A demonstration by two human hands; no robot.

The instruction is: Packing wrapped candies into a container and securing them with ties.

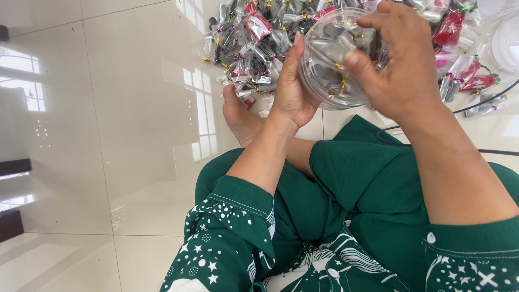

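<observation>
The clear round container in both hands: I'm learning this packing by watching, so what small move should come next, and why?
Probably press the packets down and draw the right hand out. Its fingers reach into the clear round container, which the left hand steadies from the side, and small tied packets already lie inside. More wait in the pile of packets on the floor.

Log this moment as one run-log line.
left hand: cradles clear round container | right hand: grips its rim | floor: pile of small wrapped packets

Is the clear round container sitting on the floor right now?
No, the clear round container is lifted off the floor, held between the left hand and the right hand above the lap.
</observation>
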